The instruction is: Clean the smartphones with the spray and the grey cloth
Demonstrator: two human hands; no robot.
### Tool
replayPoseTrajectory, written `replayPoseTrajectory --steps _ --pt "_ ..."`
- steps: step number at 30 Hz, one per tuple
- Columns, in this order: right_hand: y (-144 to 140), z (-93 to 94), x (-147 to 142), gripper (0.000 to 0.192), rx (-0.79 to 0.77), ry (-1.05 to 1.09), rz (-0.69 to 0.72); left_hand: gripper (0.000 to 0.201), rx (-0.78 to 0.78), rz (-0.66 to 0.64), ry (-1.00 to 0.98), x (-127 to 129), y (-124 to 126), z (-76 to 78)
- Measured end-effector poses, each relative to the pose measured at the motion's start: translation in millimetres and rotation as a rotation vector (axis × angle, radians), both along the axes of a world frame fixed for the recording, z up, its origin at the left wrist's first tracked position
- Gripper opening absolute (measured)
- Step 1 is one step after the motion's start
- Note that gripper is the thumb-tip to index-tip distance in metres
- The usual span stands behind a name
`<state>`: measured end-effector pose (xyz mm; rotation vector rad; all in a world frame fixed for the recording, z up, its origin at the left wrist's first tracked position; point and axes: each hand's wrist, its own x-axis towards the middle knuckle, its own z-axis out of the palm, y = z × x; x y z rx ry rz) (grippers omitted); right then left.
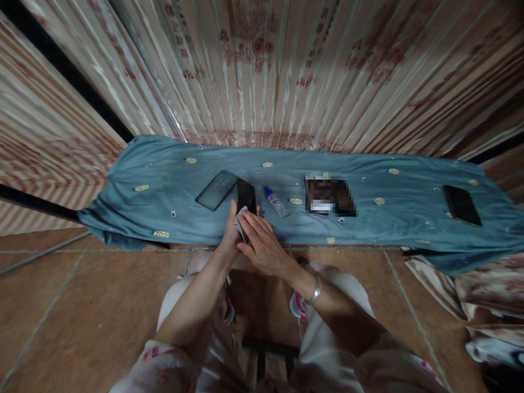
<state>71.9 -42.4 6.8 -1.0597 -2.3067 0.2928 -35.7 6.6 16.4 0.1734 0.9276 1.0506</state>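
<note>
My left hand (pixel 230 233) grips a black phone (pixel 246 196) by its lower end, just above the near edge of a low table under a teal cloth (pixel 172 218). My right hand (pixel 264 246) lies flat over the phone's lower part and presses a small grey cloth (pixel 241 221) against it. A second dark phone (pixel 216 190) rests on the teal cloth just left of the held one. A small clear bottle with a blue cap (pixel 277 202) lies on its side to the right of my hands.
A blurred dark item (pixel 329 196) lies mid-table, and another dark phone (pixel 462 204) sits at the far right. Striped patterned curtains (pixel 286 71) hang behind the table. Brown tiled floor (pixel 82 305) spreads below, and bunched fabric (pixel 470 295) lies at lower right.
</note>
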Motion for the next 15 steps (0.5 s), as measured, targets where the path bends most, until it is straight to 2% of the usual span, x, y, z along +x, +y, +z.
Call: replayPoseTrajectory --steps 4,10,15 --pt "7 -1.7 3 0.059 -0.009 0.009 -0.045 0.062 0.061 -0.005 0.011 7 -1 0.0" --pt "16 -3.2 8 0.058 -0.012 0.056 -0.111 0.046 0.214 0.063 0.072 13 -9 -4.7" --pt "25 -1.5 15 0.057 -0.027 0.067 -0.161 0.04 0.244 0.023 0.079 19 -14 -5.1"
